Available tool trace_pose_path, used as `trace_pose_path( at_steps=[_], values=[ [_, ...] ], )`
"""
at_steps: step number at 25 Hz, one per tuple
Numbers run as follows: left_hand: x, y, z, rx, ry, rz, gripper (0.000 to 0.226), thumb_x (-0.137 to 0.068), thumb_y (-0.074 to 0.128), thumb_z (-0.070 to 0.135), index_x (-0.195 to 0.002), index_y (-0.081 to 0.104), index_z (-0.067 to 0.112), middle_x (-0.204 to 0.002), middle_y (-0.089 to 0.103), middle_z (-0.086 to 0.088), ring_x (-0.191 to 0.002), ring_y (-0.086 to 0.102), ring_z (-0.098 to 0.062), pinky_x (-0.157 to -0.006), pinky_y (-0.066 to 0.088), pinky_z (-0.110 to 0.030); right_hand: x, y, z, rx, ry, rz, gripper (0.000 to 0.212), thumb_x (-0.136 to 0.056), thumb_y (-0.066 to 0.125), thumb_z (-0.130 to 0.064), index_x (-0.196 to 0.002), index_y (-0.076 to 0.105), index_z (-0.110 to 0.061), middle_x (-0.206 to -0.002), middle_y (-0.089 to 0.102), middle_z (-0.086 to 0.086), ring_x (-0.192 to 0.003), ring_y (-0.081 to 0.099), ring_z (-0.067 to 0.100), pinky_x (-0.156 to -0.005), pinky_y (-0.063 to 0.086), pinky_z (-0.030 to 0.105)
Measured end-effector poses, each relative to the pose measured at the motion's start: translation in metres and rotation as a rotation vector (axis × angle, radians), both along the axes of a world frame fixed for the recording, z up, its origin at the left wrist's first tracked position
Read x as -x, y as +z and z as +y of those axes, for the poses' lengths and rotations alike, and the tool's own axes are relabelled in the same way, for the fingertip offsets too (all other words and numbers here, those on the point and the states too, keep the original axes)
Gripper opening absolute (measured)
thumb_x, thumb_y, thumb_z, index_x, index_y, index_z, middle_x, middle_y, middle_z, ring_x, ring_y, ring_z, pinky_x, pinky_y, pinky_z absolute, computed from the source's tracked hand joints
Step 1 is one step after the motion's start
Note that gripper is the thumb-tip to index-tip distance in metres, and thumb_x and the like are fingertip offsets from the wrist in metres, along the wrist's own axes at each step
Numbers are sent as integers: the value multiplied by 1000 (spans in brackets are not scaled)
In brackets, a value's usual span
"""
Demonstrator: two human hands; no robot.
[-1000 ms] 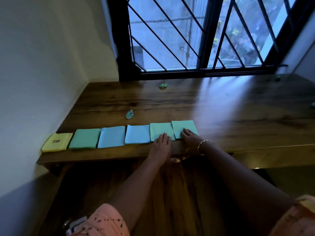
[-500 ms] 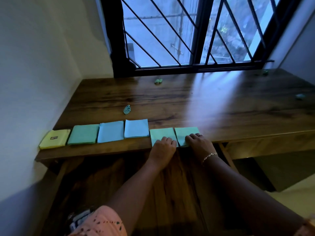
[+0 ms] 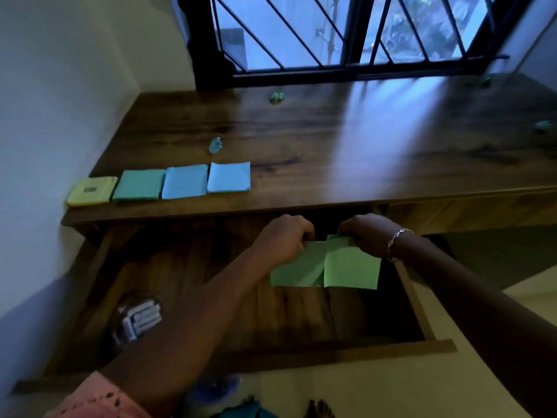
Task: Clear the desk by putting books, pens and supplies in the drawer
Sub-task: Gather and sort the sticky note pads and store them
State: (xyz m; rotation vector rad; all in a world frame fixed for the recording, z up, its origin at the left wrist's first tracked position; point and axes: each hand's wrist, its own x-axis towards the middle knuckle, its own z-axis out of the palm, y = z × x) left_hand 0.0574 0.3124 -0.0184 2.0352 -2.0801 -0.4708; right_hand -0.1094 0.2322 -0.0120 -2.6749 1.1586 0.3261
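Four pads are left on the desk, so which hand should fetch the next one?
Left, probably. The remaining pads, ending with the light blue pad, lie on the desk's left part, nearer the left hand. Both hands hold green pads over the open drawer; right hand sits farther away.

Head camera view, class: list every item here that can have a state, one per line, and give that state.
Drawer: pulled open.
Left hand: closed on left green pad, over the drawer.
Right hand: closed on right green pad, over the drawer.
Four pads: flat in a row on the desk.
Round container: lying in the drawer.
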Motion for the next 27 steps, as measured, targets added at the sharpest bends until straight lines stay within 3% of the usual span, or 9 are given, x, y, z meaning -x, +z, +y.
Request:
trace_pose_path(
  at_steps=[4,7,14,24,27],
  values=[
    [43,-66,19,-295,29,96,32,-87,53,0,-116,61,11,-118,62,-10,-109,58,-24,-91,49,-36,21,-64,12,-195,28,177,35,-87,48,-3,-120,57,-10,-116,63,15,-107,60,29,-82,47,31],
    [52,-97,25,-374,89,130,34,-92,49,4,-126,51,10,-127,55,-11,-116,54,-24,-97,46,-36,28,-91,16,-254,6,241,30,-91,50,-6,-121,54,-4,-117,61,17,-108,59,29,-86,48,31],
    [57,-118,29,-250,81,25,26,-94,47,11,-119,55,11,-120,56,-10,-110,54,-23,-93,46,-36,35,-114,13,-154,44,226,29,-87,55,-6,-116,58,-8,-116,62,14,-107,60,28,-87,50,33],
    [54,-135,38,-202,-46,-164,51,-91,52,21,-139,35,17,-138,37,-9,-126,39,-26,-100,39,-38,41,-125,17,-111,79,270,37,-91,53,-15,-126,45,-7,-121,56,15,-112,56,29,-88,49,35],
    [47,-123,36,-109,-21,-237,54,-91,54,26,-141,33,18,-140,35,-8,-128,34,-24,-100,34,-38,39,-116,20,-20,66,187,39,-92,50,-21,-127,42,-7,-124,50,16,-114,51,33,-90,47,38]
  ],
)
